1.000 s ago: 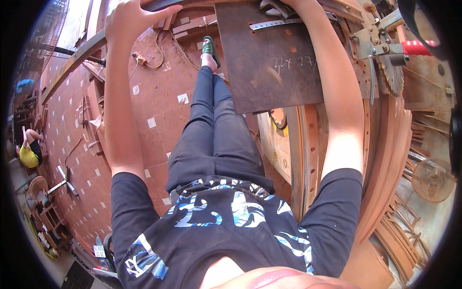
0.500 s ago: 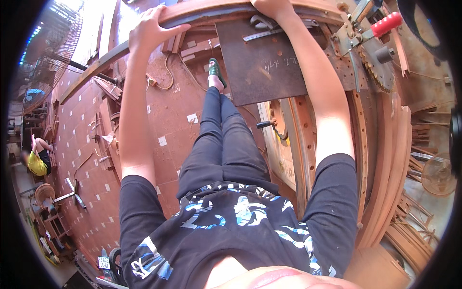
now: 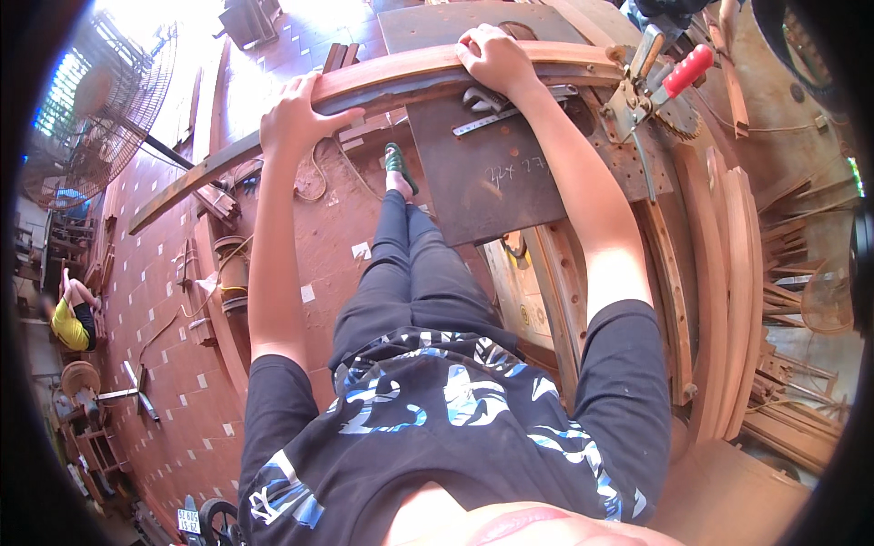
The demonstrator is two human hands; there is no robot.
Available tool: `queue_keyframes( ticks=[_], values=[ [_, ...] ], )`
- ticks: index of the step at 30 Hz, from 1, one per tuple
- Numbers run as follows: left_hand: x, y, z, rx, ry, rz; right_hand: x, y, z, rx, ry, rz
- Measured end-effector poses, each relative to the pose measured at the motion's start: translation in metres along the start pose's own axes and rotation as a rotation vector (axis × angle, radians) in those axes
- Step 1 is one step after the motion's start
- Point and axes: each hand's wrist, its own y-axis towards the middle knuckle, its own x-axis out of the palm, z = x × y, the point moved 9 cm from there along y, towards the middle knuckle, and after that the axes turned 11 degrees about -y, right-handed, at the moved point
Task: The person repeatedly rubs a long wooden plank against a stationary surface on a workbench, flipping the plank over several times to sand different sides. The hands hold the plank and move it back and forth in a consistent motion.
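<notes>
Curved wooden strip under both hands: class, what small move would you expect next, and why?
Probably a short push of the curved wooden strip toward the saw blade. The left hand and right hand both grip it on the dark metal table, and its right end lies beside the red-handled clamp.

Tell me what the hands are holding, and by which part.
Both grip one long curved wooden strip: left hand around mid-length, right hand nearer the clamp-side end.

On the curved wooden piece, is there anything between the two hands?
No: in the head view, the curved wooden piece runs bare between the left hand and the right hand.
</notes>
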Motion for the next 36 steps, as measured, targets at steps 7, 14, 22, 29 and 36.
queue_keyframes(
  ticks=[7, 14, 22, 29, 36],
  values=[
    [-0.027, -0.057, 0.03, 0.03, -0.037, 0.014, -0.042, -0.059, -0.023, -0.029, -0.044, -0.013],
    [-0.054, -0.118, 0.053, 0.019, -0.085, 0.032, -0.074, -0.116, -0.047, -0.009, -0.051, -0.128],
    [-0.076, -0.168, 0.077, 0.061, -0.151, 0.042, -0.108, -0.162, -0.06, 0.04, -0.114, -0.162],
    [-0.086, -0.203, 0.095, 0.084, -0.145, 0.043, -0.131, -0.193, -0.072, 0.044, -0.101, -0.17],
    [-0.09, -0.204, 0.097, 0.119, -0.124, 0.059, -0.134, -0.193, -0.079, 0.036, -0.112, -0.174]
  ],
)
